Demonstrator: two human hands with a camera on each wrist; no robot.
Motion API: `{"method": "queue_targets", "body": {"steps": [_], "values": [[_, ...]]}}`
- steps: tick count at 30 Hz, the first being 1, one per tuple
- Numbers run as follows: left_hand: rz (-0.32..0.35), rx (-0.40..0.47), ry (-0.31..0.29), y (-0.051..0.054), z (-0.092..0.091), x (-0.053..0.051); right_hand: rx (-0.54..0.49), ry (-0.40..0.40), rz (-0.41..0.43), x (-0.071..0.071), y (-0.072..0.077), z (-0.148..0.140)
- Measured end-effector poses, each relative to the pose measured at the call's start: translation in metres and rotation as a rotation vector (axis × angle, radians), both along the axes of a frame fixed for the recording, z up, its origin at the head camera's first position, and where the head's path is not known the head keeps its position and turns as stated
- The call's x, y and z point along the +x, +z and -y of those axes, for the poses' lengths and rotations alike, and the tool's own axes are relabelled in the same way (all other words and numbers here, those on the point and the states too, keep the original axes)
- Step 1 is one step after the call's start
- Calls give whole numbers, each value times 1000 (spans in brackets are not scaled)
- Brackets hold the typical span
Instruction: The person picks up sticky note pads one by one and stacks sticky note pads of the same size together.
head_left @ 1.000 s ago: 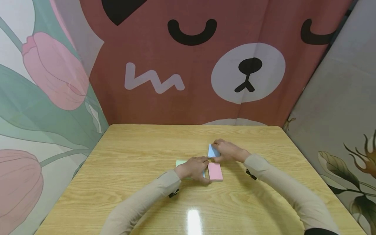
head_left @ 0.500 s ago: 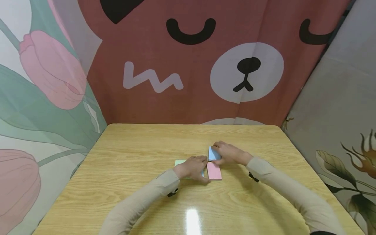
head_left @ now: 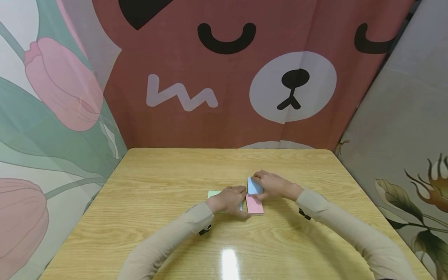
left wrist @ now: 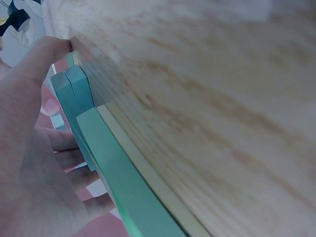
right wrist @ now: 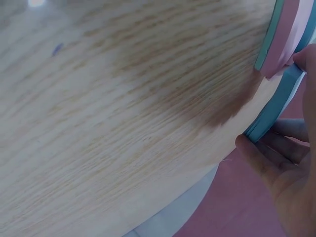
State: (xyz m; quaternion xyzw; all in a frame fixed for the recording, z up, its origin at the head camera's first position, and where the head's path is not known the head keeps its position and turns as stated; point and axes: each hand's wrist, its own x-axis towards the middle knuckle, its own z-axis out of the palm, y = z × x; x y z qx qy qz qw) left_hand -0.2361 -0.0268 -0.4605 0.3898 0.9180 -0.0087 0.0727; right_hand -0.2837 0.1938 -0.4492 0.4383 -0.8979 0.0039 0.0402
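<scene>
My right hand [head_left: 274,184] pinches a blue sticky note pad [head_left: 254,187] at its ends, with the thumb at the near one. The pad meets or overlaps the far end of a pink sticky note pad [head_left: 254,205]; contact is unclear. In the right wrist view a green edge [right wrist: 269,39] runs along the pink pad. My left hand [head_left: 229,199] spans another blue pad [left wrist: 69,91], fingers on its far side and thumb by the pink pad's near left corner. A green pad [head_left: 212,194] sits under that palm, largely hidden.
The pads lie on a light wood-grain table [head_left: 168,171]. A brown curtain [head_left: 175,128] with a bear face hangs behind the back edge. Flower-patterned cloths [head_left: 63,163] flank both sides. A bright light reflection shows on the tabletop's near part.
My right hand has drawn its blue pad toward me, closing the gap to the pink pad. My left hand and the pads under it have stayed nearly still.
</scene>
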Motion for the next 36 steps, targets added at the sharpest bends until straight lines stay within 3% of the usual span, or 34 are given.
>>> {"method": "queue_targets", "body": {"steps": [14,21,36], "values": [[-8,0,-18,-2,0,-1,-6,78,-46,15,-3,-3],[32,9,-12,-4,1,-3,-23,109,-47,25,-4,-2],[1,52,-29,-6,5,-2,-33,156,-94,37,-6,-1]]}}
